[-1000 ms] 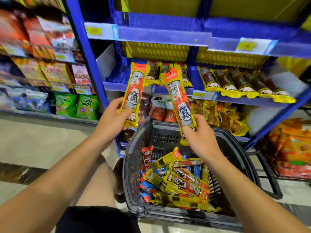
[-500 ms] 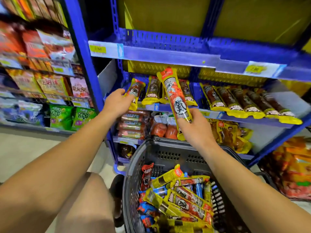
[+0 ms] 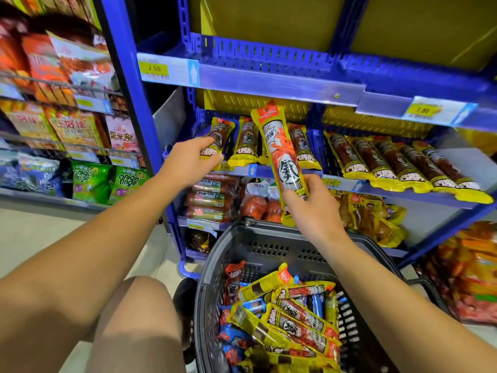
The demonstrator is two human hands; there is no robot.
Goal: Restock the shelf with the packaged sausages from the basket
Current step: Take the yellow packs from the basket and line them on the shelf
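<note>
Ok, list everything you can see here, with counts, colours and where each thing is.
held sausage pack: one, yellow and red, upright before the shelf
leftmost shelf pack: one, yellow and brown, left end of the shelf row
blue shelf: one, holds rows of yellow sausage packs
basket: one, dark grey, below, full of yellow, red and blue packs
snack bags: several, green and orange, left rack
left hand: grips the leftmost shelf pack
right hand: holds the held sausage pack

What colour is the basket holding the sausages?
Dark grey, seen in the head view: the basket has perforated walls.
</note>
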